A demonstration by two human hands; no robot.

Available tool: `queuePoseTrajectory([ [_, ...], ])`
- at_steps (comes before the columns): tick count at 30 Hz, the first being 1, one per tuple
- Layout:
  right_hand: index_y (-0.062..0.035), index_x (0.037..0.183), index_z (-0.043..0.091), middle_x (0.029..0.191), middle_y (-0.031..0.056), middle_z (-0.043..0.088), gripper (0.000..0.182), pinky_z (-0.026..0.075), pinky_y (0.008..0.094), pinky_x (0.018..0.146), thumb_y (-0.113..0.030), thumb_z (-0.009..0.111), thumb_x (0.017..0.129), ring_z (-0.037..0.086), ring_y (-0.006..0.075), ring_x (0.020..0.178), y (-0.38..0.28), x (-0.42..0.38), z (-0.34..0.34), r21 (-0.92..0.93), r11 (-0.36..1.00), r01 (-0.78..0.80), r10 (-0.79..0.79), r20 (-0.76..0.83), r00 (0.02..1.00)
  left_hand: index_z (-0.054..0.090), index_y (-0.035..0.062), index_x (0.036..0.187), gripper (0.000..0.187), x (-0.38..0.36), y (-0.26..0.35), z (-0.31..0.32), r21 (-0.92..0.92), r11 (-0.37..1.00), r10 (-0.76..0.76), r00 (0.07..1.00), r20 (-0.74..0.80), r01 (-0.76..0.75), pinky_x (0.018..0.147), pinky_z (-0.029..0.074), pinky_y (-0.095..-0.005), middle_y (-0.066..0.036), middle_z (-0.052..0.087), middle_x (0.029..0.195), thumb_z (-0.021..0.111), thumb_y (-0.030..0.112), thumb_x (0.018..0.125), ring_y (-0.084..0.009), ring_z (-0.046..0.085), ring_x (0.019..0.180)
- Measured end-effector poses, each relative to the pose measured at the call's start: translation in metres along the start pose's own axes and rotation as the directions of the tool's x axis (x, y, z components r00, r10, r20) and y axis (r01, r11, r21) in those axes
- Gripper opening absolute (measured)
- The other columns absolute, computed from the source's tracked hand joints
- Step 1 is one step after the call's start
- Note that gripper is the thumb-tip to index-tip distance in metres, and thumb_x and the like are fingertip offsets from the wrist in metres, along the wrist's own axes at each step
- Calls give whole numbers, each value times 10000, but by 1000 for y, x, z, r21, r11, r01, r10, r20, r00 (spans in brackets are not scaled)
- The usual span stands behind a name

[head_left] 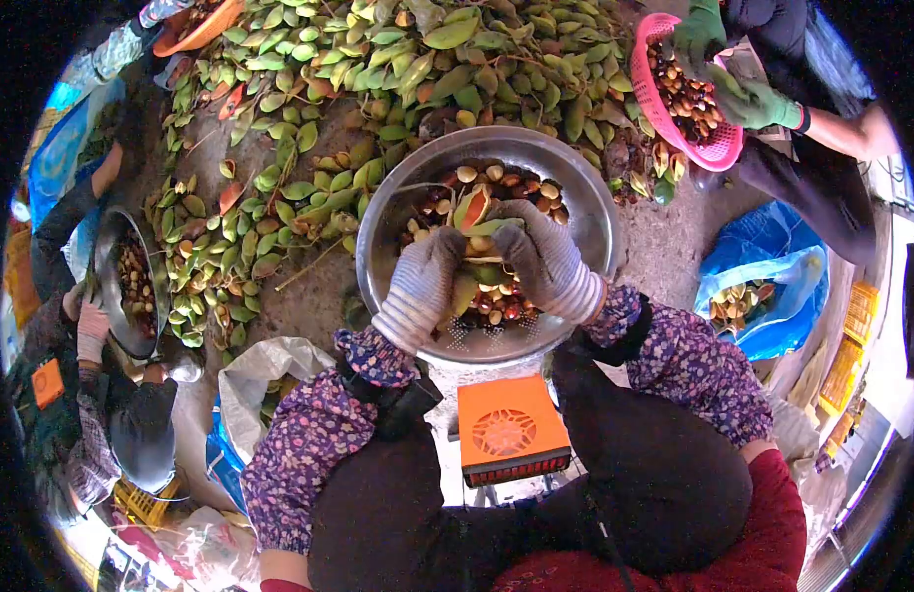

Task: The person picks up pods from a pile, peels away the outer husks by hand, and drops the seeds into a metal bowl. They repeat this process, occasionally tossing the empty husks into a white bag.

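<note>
A metal basin (pixel 378 202) with small holes in its base sits before me, holding many brown and pale seeds (pixel 496 311). Over it, a split green pod (pixel 471 211) shows its reddish-orange inside. My left hand (pixel 424 284), in a striped knit glove, is closed on the pod's left and lower side. From the right, my right hand (pixel 548 261) pinches the pod's green husk, its gloved fingertips greyed. Pieces of green husk show between the two hands, and the fingertips are partly hidden behind them.
A wide heap of green pods (pixel 418 69) covers the ground ahead. At the right, a person's green gloves (pixel 748 99) work over a pink basket (pixel 654 99). Another person sits left beside a metal pan (pixel 112 237). A blue bag (pixel 763 237) holds husks; an orange box (pixel 506 419) is near my lap.
</note>
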State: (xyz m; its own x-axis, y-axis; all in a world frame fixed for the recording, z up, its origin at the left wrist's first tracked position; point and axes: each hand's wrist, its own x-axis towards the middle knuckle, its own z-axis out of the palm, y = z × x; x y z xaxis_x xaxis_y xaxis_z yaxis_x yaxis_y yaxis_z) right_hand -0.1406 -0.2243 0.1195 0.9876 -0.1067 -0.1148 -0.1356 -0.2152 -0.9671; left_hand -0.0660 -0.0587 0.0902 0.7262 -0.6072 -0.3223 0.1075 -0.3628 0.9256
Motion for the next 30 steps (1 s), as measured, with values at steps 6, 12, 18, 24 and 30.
queuePoseTrajectory([
  [6,19,1255,370,1130,113,531,453,419,279,892,-245,515,916,509,160,1053,-10,2,-15,147,985,-94,52,268,962,574,-31,895,281,7,-19,-7,505,819,310,951,12,-273,628,461,-380,-202,611,786,424,204,937,-368,583,763],
  [12,-35,1156,482,994,190,566,419,496,377,720,-161,629,785,592,358,864,-14,14,-12,-464,879,108,-138,-31,990,606,-40,977,328,3,-5,0,-18,973,-231,957,-176,232,702,460,-349,-187,636,836,431,233,927,-285,601,755],
  [18,-79,1105,523,861,151,554,354,491,393,564,-160,575,765,611,301,726,-6,12,-7,-755,635,166,-213,35,976,611,-33,1001,382,2,-3,2,-144,979,-182,939,-292,145,713,448,-333,-169,639,835,407,285,943,-242,578,735],
  [24,-53,1111,509,904,194,585,383,493,417,666,-172,615,763,599,369,821,2,12,4,-537,841,71,-43,66,997,604,-33,1002,313,-5,3,4,32,995,-74,940,-332,90,703,458,-342,-196,637,850,419,209,933,-270,611,767],
  [30,-40,1082,516,799,11,560,305,429,202,580,-251,590,874,518,75,679,-9,18,9,204,926,-319,298,128,946,553,-21,963,226,-4,20,9,361,931,143,962,-232,-52,675,465,-427,-233,599,797,532,179,858,-406,584,785],
])
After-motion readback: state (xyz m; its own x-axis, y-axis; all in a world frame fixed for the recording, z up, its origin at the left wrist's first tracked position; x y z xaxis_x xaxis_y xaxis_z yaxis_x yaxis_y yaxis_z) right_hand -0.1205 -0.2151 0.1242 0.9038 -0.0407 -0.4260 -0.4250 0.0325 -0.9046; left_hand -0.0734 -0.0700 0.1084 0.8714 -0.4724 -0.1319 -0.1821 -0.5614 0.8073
